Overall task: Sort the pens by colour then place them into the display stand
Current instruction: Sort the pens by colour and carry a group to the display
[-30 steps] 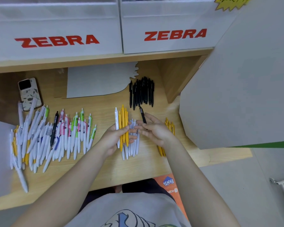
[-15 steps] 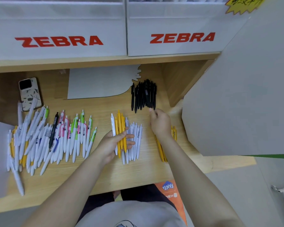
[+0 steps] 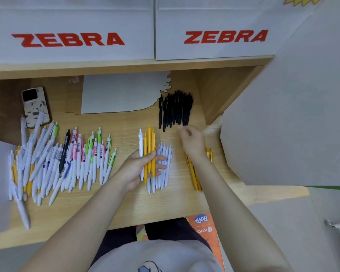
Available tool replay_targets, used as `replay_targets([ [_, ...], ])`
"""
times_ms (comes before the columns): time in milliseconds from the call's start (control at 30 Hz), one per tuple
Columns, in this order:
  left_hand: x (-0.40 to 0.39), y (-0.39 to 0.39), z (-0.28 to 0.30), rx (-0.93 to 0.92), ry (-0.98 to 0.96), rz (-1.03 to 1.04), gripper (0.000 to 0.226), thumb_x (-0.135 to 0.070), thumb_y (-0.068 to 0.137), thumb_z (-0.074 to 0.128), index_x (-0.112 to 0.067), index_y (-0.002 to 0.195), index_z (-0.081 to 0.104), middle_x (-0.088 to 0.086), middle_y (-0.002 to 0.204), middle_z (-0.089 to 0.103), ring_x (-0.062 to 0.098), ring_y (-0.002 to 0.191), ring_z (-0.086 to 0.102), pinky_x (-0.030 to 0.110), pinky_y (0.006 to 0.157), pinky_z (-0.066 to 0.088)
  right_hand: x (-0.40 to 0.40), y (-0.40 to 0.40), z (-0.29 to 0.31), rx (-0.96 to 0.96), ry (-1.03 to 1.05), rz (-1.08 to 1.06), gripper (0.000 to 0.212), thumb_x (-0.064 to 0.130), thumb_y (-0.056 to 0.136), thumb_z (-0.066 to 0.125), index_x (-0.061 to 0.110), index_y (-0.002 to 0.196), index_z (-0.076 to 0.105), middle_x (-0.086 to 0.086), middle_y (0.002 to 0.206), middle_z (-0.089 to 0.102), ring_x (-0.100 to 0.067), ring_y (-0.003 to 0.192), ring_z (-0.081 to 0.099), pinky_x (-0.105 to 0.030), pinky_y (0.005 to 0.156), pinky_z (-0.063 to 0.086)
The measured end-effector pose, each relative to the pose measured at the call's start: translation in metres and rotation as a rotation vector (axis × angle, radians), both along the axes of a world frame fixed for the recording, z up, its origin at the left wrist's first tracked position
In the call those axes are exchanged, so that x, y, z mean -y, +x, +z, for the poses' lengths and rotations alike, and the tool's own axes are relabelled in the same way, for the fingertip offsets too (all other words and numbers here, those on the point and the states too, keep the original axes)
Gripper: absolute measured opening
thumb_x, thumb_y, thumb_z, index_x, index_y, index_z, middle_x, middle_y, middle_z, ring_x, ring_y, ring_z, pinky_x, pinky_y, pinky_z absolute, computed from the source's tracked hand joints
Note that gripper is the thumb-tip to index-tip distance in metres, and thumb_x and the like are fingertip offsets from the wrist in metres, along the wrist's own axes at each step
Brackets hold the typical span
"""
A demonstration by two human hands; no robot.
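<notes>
Head view: the left hand is the grip at work, its fingers and thumb curled round a small bundle of pens, several yellow ones and one white one at the bundle's left edge, all held nearly upright with their clip ends toward 12 o'clock. The right hand holds nothing; its fingers hang loosely bent, fingertips just short of the lower tips of the black pens. Those black pens lie side by side in a tight row on the desk, at 12 o'clock from the right hand and about 1 o'clock from the held bundle.

Directly under and just right of the left hand's fingers lies a row of white pens, parallel, tips toward 6 o'clock. At 3 o'clock from them, partly hidden by the right forearm, lie a few yellow pens. Well off at 9 o'clock from the left hand spreads the unsorted heap: mostly white barrels with green, pink and blue clips, some yellow ones beneath and one black pen standing out among them.

At 11 o'clock from the heap a phone lies face down in a patterned case. A white card lies at the back of the desk. Above it are white display boxes lettered ZEBRA in red.
</notes>
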State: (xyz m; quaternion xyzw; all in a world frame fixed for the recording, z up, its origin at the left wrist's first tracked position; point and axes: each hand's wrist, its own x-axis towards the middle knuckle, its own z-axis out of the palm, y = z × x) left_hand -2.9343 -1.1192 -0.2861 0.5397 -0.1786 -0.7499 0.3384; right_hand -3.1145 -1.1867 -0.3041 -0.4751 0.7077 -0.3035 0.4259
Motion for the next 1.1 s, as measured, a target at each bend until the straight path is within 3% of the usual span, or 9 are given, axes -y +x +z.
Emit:
replay_targets([
  [67,-0.001,-0.005,0.005,0.025,-0.022,-0.06,0.02,-0.017,0.099,0.057,-0.012,0.117,0.066,0.012,0.103,0.075,0.024,0.084,0.074,0.034,0.07,0.061,-0.023,0.003,0.019,0.185,0.097,0.084,0.03,0.039,0.098,0.055,0.015,0.099,0.073,0.009,0.086,0.067,-0.004,0.079,0.06,-0.023,0.072,0.045],
  [200,-0.005,-0.014,0.014,0.084,-0.061,-0.203,0.016,-0.013,0.097,0.06,-0.007,0.111,0.067,0.014,0.098,0.075,0.023,0.078,0.074,0.03,0.065,0.059,-0.06,0.011,0.032,0.504,0.262,0.197,0.037,0.032,0.097,0.06,-0.003,0.101,0.069,-0.01,0.084,0.069,-0.013,0.071,0.062,-0.027,0.07,0.051],
  [433,-0.017,-0.015,0.014,0.035,0.01,-0.31,0.026,-0.018,0.102,0.054,-0.005,0.121,0.064,0.019,0.113,0.072,0.032,0.098,0.072,0.04,0.083,0.061,-0.079,-0.004,0.027,0.588,0.263,0.026,0.018,0.024,0.096,0.062,0.009,0.093,0.072,-0.004,0.08,0.071,-0.015,0.07,0.065,-0.025,0.066,0.05],
  [567,-0.02,-0.022,0.002,0.105,0.049,-0.218,0.023,-0.018,0.101,0.057,-0.005,0.117,0.067,0.019,0.107,0.072,0.031,0.093,0.073,0.043,0.083,0.061,-0.084,-0.037,0.022,0.448,0.195,-0.099,0.023,0.029,0.094,0.065,0.01,0.081,0.068,-0.005,0.071,0.06,-0.014,0.065,0.055,-0.028,0.064,0.043],
  [700,-0.018,-0.047,-0.004,0.119,0.059,-0.186,0.018,-0.012,0.1,0.057,-0.004,0.113,0.067,0.014,0.095,0.072,0.027,0.083,0.073,0.033,0.068,0.061,-0.085,-0.074,0.009,0.045,0.149,-0.059,0.038,0.026,0.09,0.068,0.015,0.061,0.046,0.007,0.055,0.04,-0.008,0.052,0.038,-0.027,0.053,0.031],
  [800,-0.013,-0.075,-0.011,0.115,0.06,-0.18,0.016,-0.005,0.101,0.053,-0.003,0.113,0.064,0.017,0.096,0.073,0.031,0.088,0.073,0.04,0.081,0.061,-0.081,-0.084,-0.002,-0.113,0.163,0.0,0.035,0.022,0.088,0.07,0.02,0.062,0.048,0.01,0.059,0.042,-0.007,0.055,0.04,-0.026,0.055,0.032],
  [900,-0.009,-0.101,-0.02,0.201,0.056,-0.102,0.016,-0.004,0.097,0.06,-0.001,0.112,0.066,0.02,0.101,0.073,0.031,0.092,0.073,0.041,0.086,0.06,-0.076,-0.084,-0.006,-0.159,0.114,-0.017,0.014,0.019,0.084,0.075,0.016,0.087,0.061,0.009,0.069,0.048,-0.004,0.062,0.044,-0.022,0.058,0.034],
  [1000,-0.005,-0.118,-0.027,0.313,0.081,-0.017,0.014,-0.003,0.094,0.066,0.001,0.106,0.069,0.017,0.091,0.072,0.023,0.076,0.07,0.033,0.072,0.062,-0.077,-0.082,-0.007,-0.179,0.096,-0.027,0.033,0.02,0.084,0.075,0.014,0.114,0.061,0.015,0.075,0.045,-0.005,0.068,0.047,-0.018,0.061,0.035],
  [1100,-0.004,-0.124,-0.034,0.408,0.095,0.013,0.014,-0.009,0.093,0.068,0.001,0.103,0.071,0.017,0.09,0.07,0.02,0.066,0.066,0.024,0.054,0.057,-0.087,-0.083,-0.009,-0.247,0.065,0.003,0.045,0.024,0.086,0.073,0.011,0.127,0.059,0.008,0.091,0.052,-0.012,0.085,0.05,-0.029,0.078,0.045],
])
